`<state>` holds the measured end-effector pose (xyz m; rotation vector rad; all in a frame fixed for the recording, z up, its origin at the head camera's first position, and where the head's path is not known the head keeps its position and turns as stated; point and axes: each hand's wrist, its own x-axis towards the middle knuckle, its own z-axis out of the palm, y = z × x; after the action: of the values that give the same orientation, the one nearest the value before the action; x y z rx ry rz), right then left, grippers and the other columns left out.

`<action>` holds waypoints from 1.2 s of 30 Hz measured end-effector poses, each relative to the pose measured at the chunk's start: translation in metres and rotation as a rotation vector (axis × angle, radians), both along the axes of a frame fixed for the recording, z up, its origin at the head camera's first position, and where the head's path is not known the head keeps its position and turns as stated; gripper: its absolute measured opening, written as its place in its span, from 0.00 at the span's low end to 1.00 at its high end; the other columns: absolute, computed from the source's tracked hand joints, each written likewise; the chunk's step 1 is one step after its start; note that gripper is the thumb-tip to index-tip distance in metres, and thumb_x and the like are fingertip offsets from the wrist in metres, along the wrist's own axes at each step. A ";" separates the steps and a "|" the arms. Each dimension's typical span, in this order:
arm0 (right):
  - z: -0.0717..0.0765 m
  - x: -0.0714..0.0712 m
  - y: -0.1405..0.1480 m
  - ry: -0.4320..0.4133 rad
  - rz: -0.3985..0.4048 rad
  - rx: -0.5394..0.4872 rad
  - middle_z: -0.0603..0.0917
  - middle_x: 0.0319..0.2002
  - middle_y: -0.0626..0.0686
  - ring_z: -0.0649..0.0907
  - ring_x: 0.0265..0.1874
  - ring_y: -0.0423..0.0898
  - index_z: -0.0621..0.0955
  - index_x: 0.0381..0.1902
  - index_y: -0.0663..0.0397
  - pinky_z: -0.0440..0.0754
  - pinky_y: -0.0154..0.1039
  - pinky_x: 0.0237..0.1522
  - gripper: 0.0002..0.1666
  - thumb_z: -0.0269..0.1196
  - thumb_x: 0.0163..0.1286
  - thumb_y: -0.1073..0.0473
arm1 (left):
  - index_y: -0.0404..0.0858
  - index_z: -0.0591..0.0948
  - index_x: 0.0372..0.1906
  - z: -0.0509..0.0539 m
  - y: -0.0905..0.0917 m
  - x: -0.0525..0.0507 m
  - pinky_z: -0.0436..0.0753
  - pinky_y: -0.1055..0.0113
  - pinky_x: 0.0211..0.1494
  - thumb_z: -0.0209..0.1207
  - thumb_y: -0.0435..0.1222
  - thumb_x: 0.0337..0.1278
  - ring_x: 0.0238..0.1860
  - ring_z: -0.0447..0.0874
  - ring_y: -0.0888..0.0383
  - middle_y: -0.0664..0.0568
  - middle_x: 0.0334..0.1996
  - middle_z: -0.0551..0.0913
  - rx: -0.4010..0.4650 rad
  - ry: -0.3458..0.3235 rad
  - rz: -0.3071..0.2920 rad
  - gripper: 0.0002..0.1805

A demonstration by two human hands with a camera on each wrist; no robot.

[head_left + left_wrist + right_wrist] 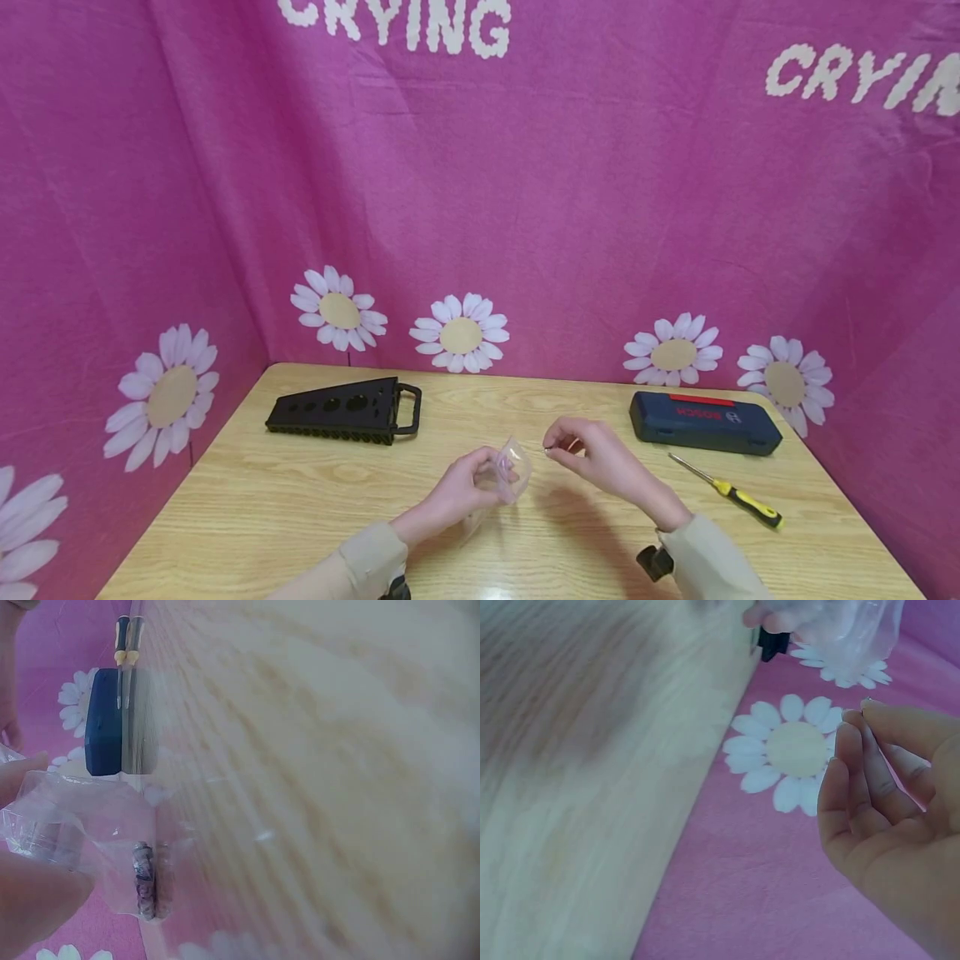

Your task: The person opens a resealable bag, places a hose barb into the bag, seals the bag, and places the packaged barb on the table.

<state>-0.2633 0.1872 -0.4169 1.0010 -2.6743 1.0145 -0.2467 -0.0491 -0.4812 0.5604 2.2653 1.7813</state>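
In the head view the left hand grips a clear plastic bag above the middle of the table. The left wrist view shows the bag between thumb and fingers, with small dark metallic pieces seen at its lower part. Just right of the bag, the right hand pinches something tiny between thumb and fingertips. In the right wrist view a small glint shows at the tips of the right hand; what it is I cannot tell.
A black holder with a handle lies at the back left of the wooden table. At the back right is a dark blue Bosch case, with a yellow and black screwdriver in front of it. Pink flowered cloth hangs behind.
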 end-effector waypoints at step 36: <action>0.011 0.005 -0.024 0.098 0.069 -0.015 0.85 0.28 0.46 0.78 0.27 0.30 0.82 0.32 0.52 0.82 0.28 0.30 0.03 0.68 0.64 0.64 | 0.36 0.77 0.49 -0.004 0.000 -0.002 0.83 0.51 0.58 0.69 0.30 0.49 0.56 0.84 0.45 0.43 0.49 0.87 0.025 0.002 0.010 0.20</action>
<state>-0.2586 0.1628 -0.4060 1.1165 -2.5663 0.9702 -0.2484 -0.0486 -0.4852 0.5571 2.2539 1.8165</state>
